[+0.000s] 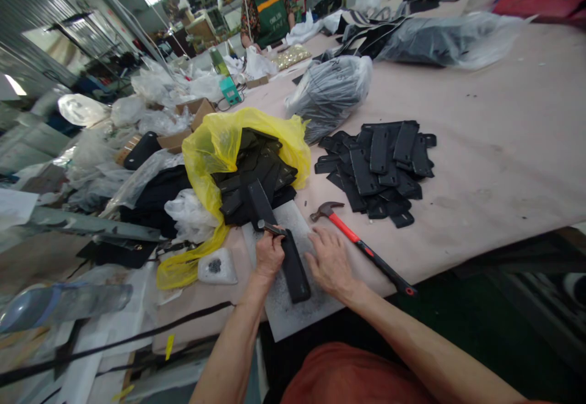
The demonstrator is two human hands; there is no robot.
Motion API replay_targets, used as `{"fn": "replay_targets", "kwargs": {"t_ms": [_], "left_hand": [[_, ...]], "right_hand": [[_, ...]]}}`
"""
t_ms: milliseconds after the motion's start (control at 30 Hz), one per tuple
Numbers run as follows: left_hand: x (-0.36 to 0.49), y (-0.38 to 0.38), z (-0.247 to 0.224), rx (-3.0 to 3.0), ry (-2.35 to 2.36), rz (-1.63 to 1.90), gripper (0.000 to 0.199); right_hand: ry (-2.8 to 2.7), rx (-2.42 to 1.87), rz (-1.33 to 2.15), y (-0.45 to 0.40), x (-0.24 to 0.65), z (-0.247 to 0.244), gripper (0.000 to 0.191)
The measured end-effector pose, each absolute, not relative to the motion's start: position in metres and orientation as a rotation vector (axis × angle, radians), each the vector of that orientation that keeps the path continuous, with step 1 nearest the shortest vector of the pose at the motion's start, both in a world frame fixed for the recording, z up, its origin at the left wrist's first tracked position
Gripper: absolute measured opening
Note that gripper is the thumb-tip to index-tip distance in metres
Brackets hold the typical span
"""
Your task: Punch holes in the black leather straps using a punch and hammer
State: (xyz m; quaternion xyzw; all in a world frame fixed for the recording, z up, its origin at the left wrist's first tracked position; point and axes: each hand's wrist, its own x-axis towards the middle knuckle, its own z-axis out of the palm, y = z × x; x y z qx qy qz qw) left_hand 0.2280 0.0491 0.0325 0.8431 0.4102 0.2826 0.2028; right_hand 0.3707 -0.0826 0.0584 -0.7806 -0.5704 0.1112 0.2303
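Observation:
My left hand (269, 252) is closed round a short metal punch (273, 229), whose round end points left. Beneath the punch's other end lies a long black padded piece (295, 270) on a pale board (280, 321). Whether the tip touches the piece cannot be made out. My right hand (330, 262) rests at the board's right side, fingers stretched out and holding nothing. Just beyond it is a claw hammer (357, 239) with a red and black handle. Another black piece (262, 201) lies at the board's far edge.
A yellow plastic bag (210, 141) full of black pieces stands beyond the board. More black pieces are heaped (379, 160) to the right. A small white container (217, 266) with dark bits sits left. Across the table is a person (270, 16); wrapped bundles (332, 90) lie farther back.

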Motion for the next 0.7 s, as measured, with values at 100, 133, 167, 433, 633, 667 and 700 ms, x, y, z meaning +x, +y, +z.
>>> {"fn": "replay_targets", "kwargs": {"t_ms": [100, 133, 167, 433, 633, 667, 700], "left_hand": [[0.229, 0.047, 0.029, 2.342, 1.151, 0.829, 0.022], [0.229, 0.047, 0.028, 2.341, 1.157, 0.839, 0.022], [0.229, 0.046, 0.027, 2.336, 1.167, 0.850, 0.022], [0.229, 0.048, 0.027, 2.357, 1.137, 0.839, 0.022], [0.226, 0.052, 0.033, 2.364, 1.069, 0.797, 0.022], [0.226, 0.052, 0.034, 2.357, 1.058, 0.791, 0.022], [0.226, 0.052, 0.034, 2.351, 1.051, 0.786, 0.021]], "right_hand": [[-1.471, -2.305, 0.169, -0.090, 0.407, 0.054, 0.040], [-1.446, -2.361, 0.141, -0.093, 0.418, 0.051, 0.040], [-1.432, -2.412, 0.127, -0.096, 0.428, 0.048, 0.039], [-1.509, -2.544, 0.169, -0.107, 0.452, 0.036, 0.019], [-1.499, -2.552, 0.265, -0.102, 0.455, 0.032, 0.014], [-1.490, -2.553, 0.288, -0.102, 0.456, 0.032, 0.014], [-1.486, -2.550, 0.313, -0.101, 0.457, 0.033, 0.014]]}}
